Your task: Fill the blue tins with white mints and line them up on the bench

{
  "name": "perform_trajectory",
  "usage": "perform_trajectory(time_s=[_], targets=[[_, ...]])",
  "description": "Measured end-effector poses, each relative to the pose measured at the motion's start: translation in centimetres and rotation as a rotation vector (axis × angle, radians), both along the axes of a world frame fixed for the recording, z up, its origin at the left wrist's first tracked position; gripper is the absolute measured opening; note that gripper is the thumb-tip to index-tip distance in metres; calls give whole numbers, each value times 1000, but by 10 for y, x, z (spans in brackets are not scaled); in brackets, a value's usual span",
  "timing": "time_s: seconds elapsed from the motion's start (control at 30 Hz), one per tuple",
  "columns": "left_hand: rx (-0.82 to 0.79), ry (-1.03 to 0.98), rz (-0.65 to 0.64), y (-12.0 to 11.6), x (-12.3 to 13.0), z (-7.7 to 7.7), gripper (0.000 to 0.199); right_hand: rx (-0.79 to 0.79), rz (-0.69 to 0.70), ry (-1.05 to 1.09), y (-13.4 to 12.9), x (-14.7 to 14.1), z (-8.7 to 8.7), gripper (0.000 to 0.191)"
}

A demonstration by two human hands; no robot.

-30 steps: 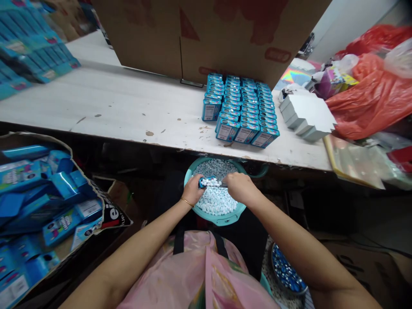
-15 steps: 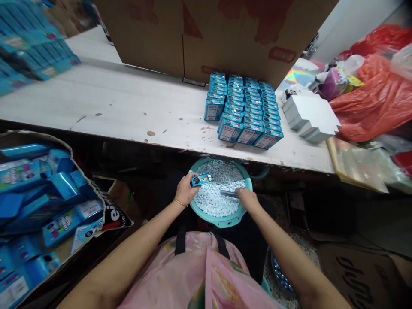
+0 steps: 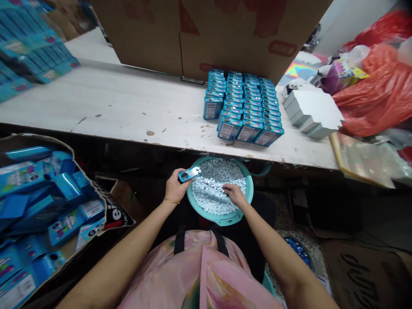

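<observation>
Left hand point(image 3: 174, 187) clenched on a blue mint tin point(image 3: 189, 174), its long axis slanting up and right over the rim of the teal basin point(image 3: 222, 219); right hand point(image 3: 234, 195) looks loosely open, fingers down among the white mints point(image 3: 210, 199).

The scuffed white bench point(image 3: 128, 107) carries tight rows of upright blue tins point(image 3: 243, 107) beside a stack of flat white cartons point(image 3: 312, 109).

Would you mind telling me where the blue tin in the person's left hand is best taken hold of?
Take the free end of the blue tin, which juts out of the left hand over the teal basin. Come from the right, pinching its two long edges: the tin is flat and narrow, and that hand covers the other end.
</observation>
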State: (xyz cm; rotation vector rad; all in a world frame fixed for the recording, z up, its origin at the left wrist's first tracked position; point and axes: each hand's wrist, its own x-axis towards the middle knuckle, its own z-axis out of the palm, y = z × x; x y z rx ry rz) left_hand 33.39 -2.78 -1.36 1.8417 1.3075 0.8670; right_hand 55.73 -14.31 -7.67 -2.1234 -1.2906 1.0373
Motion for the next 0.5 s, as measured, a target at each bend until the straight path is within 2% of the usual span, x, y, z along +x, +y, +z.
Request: perform_trajectory(time_s=[0.07,0.17,0.27,0.37,0.43,0.5], targets=[[4,19,-20,0,4,-4,35,44,-22,72,-7,13,19,34],[9,82,-87,-5,15,-12,37,104,14,92,-12,24,61,34],[17,144,-160,-14,29,-17,37,127,181,-124,-9,22,108,33],[29,172,-219,-22,39,-20,36,42,367,-450,-2,8,150,36],[34,194,-244,-25,42,-20,37,-53,450,-624,3,-5,170,36],[41,215,-267,-27,43,-21,37,-109,502,-730,8,-17,182,34]])
